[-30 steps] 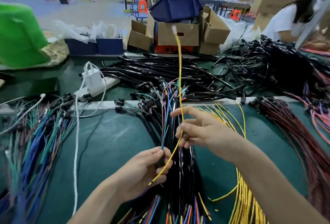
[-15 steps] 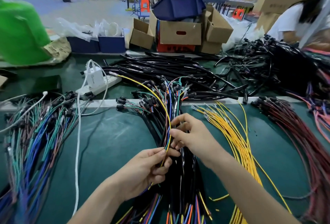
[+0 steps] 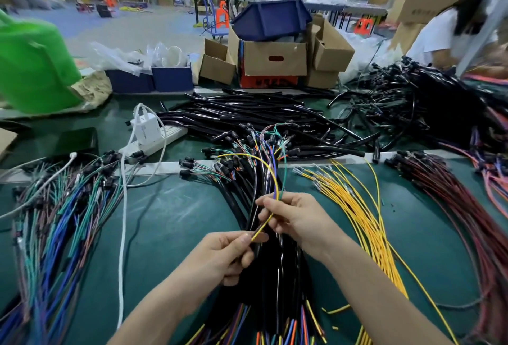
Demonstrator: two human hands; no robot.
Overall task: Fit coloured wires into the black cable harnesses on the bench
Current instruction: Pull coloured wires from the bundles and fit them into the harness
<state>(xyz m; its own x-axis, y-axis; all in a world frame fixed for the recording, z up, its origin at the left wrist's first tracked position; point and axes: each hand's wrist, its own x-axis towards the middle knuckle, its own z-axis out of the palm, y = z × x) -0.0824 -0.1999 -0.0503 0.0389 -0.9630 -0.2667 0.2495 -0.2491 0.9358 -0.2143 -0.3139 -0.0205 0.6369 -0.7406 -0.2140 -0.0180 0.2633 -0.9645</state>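
Both hands pinch one yellow wire (image 3: 262,227) above a bundle of black harnesses (image 3: 277,262). The left hand (image 3: 225,258) holds its near end; the right hand (image 3: 297,218) grips higher.

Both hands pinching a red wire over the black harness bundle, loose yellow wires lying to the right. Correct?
Not quite. The head view shows the left hand and right hand pinching a yellow wire, not a red one. The rest holds: they work over the black harness bundle, and the loose yellow wires lie to its right.
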